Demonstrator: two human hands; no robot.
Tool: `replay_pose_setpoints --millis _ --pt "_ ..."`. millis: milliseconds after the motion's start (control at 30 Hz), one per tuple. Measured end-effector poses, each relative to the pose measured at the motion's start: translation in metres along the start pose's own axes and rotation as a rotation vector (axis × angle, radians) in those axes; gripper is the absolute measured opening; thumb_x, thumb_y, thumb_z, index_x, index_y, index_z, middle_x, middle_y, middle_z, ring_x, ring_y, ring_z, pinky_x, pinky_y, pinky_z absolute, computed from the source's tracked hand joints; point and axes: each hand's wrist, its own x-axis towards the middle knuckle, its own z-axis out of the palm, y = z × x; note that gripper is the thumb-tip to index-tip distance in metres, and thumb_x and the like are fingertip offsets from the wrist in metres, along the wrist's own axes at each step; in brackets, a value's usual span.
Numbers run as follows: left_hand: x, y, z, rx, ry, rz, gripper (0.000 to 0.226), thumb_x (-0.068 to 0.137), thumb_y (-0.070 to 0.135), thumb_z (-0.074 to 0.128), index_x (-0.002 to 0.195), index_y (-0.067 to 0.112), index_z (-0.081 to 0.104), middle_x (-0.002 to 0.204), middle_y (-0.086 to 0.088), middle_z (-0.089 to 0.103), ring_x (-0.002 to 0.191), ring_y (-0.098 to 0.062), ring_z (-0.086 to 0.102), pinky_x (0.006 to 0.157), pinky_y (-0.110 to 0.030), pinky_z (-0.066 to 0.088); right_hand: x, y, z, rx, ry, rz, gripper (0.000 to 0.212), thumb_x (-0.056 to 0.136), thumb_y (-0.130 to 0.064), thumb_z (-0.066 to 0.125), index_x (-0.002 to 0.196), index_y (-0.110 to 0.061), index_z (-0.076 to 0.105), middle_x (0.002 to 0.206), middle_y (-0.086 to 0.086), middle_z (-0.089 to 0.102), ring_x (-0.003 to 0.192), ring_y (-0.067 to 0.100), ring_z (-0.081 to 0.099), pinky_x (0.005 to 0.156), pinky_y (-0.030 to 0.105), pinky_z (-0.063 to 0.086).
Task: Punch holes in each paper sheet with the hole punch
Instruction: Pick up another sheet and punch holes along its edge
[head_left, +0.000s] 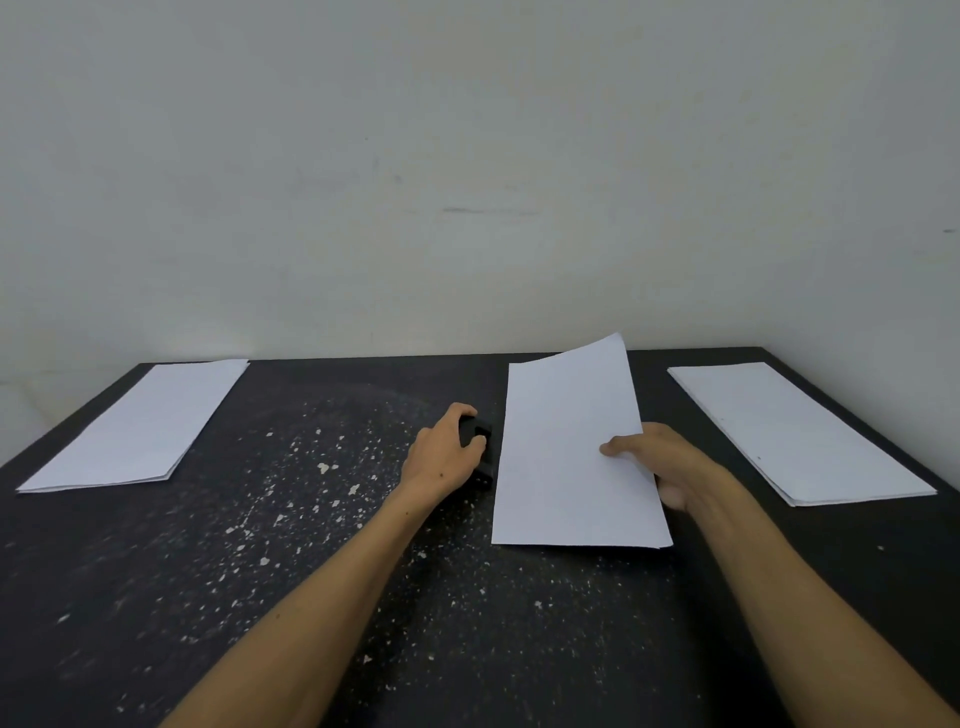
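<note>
A black hole punch (482, 457) stands on the dark table, mostly covered by my left hand (447, 452), which grips it from above. Just right of it a white paper sheet (566, 447) is held by my right hand (660, 462), thumb on top and fingers beneath its right edge. The sheet's far end curls up off the table; its left edge lies against the punch. Whether that edge is inside the punch slot is hidden.
A stack of white sheets (140, 426) lies at the far left of the black table (311, 519), another stack (795, 431) at the far right. Small white paper flecks are scattered over the table's middle. A pale wall rises right behind the table.
</note>
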Motion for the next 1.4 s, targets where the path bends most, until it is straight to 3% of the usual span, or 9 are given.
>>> replay_pose_setpoints --millis 100,600,800,933,1133,1267,1400 --pt "-0.004 -0.005 -0.004 -0.021 0.006 0.001 0.034 0.099 0.036 0.056 0.131 0.036 0.048 0.106 0.004 0.068 0.082 -0.012 0.062 0.079 -0.044 0.06 0.006 0.0 0.013 0.007 -0.016 0.015 0.022 0.094 0.002 0.066 0.115 -0.003 0.072 0.106 0.013 0.08 0.094 0.032 0.077 0.073 0.04 0.061" --pt "-0.004 -0.008 -0.008 -0.14 -0.087 -0.022 0.031 0.102 0.037 0.052 0.132 0.037 0.043 0.114 0.001 0.067 0.088 -0.017 0.069 0.081 -0.038 0.058 0.017 -0.002 0.02 -0.07 -0.026 0.069 0.021 0.094 0.001 0.066 0.114 -0.001 0.07 0.105 0.016 0.08 0.094 0.035 0.077 0.074 0.042 0.061" --pt "-0.004 -0.007 -0.01 -0.152 -0.109 -0.026 0.031 0.103 0.038 0.05 0.132 0.037 0.042 0.117 0.001 0.064 0.091 -0.018 0.067 0.074 -0.031 0.051 0.018 -0.003 0.022 -0.072 -0.055 0.064 0.023 0.094 0.001 0.066 0.116 -0.002 0.07 0.105 0.016 0.08 0.096 0.035 0.078 0.076 0.043 0.062" --pt "-0.004 -0.007 -0.012 -0.153 -0.119 -0.034 0.031 0.103 0.039 0.05 0.132 0.036 0.043 0.113 0.003 0.064 0.092 -0.018 0.064 0.079 -0.034 0.05 0.02 -0.004 0.028 -0.066 -0.044 0.051 0.021 0.094 0.001 0.066 0.114 -0.001 0.07 0.106 0.016 0.08 0.095 0.035 0.077 0.078 0.043 0.062" --pt "-0.005 -0.004 -0.015 -0.165 -0.131 -0.052 0.029 0.108 0.04 0.033 0.134 0.034 0.045 0.107 0.004 0.063 0.092 -0.018 0.061 0.083 -0.037 0.047 0.027 -0.005 0.033 -0.071 -0.025 0.046 0.02 0.094 0.0 0.067 0.113 -0.002 0.071 0.108 0.015 0.079 0.1 0.036 0.076 0.093 0.051 0.059" --pt "-0.006 -0.001 -0.018 -0.194 -0.149 -0.067 0.031 0.109 0.043 0.025 0.129 0.033 0.047 0.094 0.01 0.06 0.08 -0.015 0.059 0.085 -0.04 0.049 0.031 -0.006 0.037 -0.064 -0.031 0.055 0.021 0.094 0.001 0.067 0.114 0.0 0.07 0.109 0.017 0.078 0.098 0.037 0.076 0.086 0.049 0.061" --pt "-0.005 -0.001 -0.021 -0.193 -0.185 -0.083 0.034 0.108 0.048 0.02 0.129 0.035 0.045 0.102 -0.006 0.065 0.076 -0.021 0.06 0.075 -0.038 0.051 0.038 -0.008 0.038 -0.074 -0.046 0.07 0.023 0.093 0.0 0.068 0.116 -0.001 0.069 0.108 0.017 0.079 0.098 0.038 0.076 0.087 0.052 0.061"
